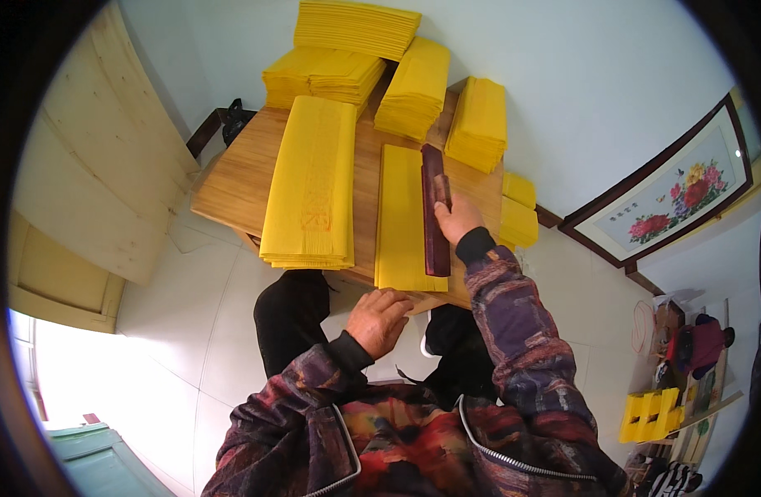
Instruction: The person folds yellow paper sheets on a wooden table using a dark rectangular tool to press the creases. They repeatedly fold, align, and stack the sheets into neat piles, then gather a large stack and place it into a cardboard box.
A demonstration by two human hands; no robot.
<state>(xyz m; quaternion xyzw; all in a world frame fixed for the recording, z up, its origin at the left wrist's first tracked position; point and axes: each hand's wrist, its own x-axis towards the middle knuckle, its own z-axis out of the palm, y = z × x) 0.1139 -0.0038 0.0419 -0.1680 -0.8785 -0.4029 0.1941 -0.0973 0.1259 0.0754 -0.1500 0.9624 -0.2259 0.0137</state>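
My right hand (458, 217) grips the small handle of a long dark-red wooden bar (432, 174). The bar lies lengthwise along the right side of a flat yellow paper stack (400, 219) on the wooden table. My left hand (379, 321) rests at the table's near edge, by the bottom end of that stack; its fingers are stretched out and hold nothing. Left of the stack lies a thicker pile of folded yellow paper (312, 178) with faint red printing.
More yellow paper piles (357, 29) stand at the back of the table (231, 186), and others (518, 222) sit beyond its right edge. A framed flower picture (662, 195) leans by the right wall. Wooden boards (107, 157) stand at left.
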